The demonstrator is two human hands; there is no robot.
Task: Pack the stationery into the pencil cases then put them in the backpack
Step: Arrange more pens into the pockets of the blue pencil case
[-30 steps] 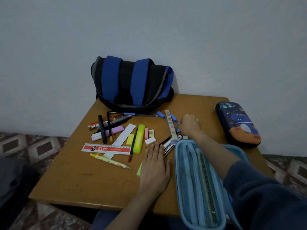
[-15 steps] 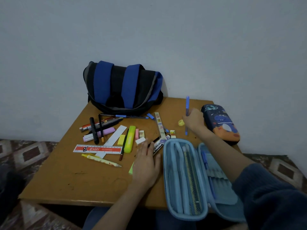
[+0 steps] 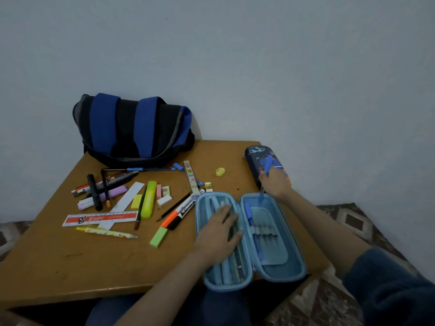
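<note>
The light is dim and a bit blue. A soft shadow lies beside the bag (image 3: 134, 130) on the wall (image 3: 282, 67). Everything looks slightly blurry.

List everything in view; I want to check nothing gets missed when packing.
table: 1, brown, under everything
backpack: 1, black-blue, table's back left
open case: 1, light blue, front right
shut case: 1, dark blue, back right
red ruler: 1, red, front left
highlighter: 1, yellow, centre left
eraser: 1, green, left of open case
marker: 1, orange-black, by open case
other stationery: many, mixed, table's left half
held pen: 1, blue, in right hand
left hand: 1, flat on open case
right hand: 1, grips held pen
</note>
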